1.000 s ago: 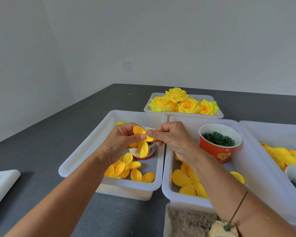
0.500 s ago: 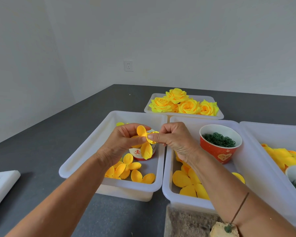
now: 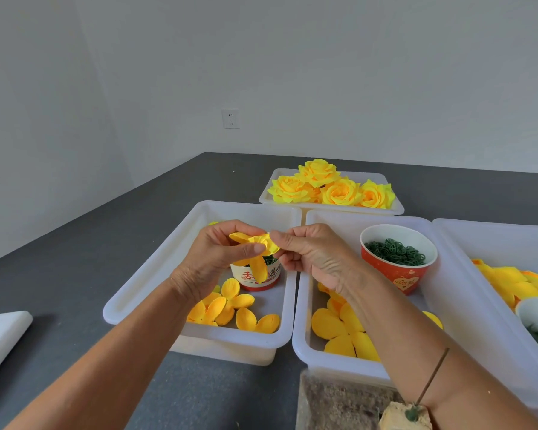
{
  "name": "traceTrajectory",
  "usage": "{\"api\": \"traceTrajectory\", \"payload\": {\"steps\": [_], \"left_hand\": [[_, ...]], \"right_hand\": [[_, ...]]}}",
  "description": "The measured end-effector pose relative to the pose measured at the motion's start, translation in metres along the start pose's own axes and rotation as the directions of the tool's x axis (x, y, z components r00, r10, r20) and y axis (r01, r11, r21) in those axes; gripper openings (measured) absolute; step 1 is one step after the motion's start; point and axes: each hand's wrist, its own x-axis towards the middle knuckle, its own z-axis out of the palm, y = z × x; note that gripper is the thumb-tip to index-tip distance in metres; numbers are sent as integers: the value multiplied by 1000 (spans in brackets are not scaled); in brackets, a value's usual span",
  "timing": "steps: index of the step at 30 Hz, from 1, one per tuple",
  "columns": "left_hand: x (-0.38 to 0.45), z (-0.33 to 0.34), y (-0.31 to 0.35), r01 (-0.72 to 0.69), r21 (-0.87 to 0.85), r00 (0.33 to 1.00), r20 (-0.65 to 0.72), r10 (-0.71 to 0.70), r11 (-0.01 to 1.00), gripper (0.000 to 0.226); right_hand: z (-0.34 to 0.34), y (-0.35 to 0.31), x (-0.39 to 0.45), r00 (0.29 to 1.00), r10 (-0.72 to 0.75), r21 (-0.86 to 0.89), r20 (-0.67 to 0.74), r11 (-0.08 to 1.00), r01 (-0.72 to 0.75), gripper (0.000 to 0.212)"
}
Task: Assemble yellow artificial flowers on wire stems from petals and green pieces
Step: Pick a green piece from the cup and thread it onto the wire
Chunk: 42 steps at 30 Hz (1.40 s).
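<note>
Petal cluster [image 3: 255,248] is held in the air over the left bin [image 3: 156,274], pinched by left hand [image 3: 218,256] and right hand [image 3: 311,252], both grips clamped on it. Petals could slip or tear if pulled unevenly; stem wire not visible.

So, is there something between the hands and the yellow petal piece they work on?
No. The left hand and the right hand both already pinch the yellow fabric petal piece, held in the air above the white plastic tray. Nothing visible lies between them.
</note>
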Motion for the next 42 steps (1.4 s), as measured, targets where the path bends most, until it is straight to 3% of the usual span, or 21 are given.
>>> {"api": "traceTrajectory", "payload": {"steps": [2, 6, 12, 17, 24, 30, 35, 37, 40, 42], "left_hand": [[0, 0, 1, 8, -19, 1000, 1, -8, 1000, 22], [-1, 3, 0, 14, 42, 1000, 19, -14, 999, 28], [-3, 5, 0, 12, 174, 999, 28, -17, 985, 25], [-4, 6, 0, -12, 179, 999, 42, 4, 984, 25], [-3, 8, 0, -75, 147, 996, -27, 80, 986, 20], [-3, 8, 1, -89, 164, 993, -57, 99, 983, 20], [2, 7, -5, -59, 523, 956, -215, 199, 850, 29], [4, 7, -8, -39, 582, 945, -244, 220, 812, 35], [5, 9, -9, 17, 515, 950, -275, 147, 857, 42], [4, 10, -7, 23, 363, 971, -232, 67, 931, 37]], "right_hand": [[-3, -1, 0, 999, 19, 48, 43, 999, -21, 9], [-3, 0, 1, 995, -59, -69, -82, 996, 54, 8], [-1, 2, -1, 980, -153, -245, -126, 962, 119, 20], [1, 2, -2, 980, -164, -249, -117, 960, 131, 29], [4, 0, 1, 987, 68, 48, -149, 997, -62, 28], [-2, -3, 1, 996, 92, 102, -17, 991, -90, 8], [-3, 2, 1, 979, -127, -179, -157, 979, 99, 9], [-2, 3, 1, 958, -228, -281, -172, 944, 174, 11], [-1, 4, 1, 922, -342, -366, -178, 893, 261, 12], [-1, 3, 1, 896, -407, -418, -176, 855, 307, 13]]}}
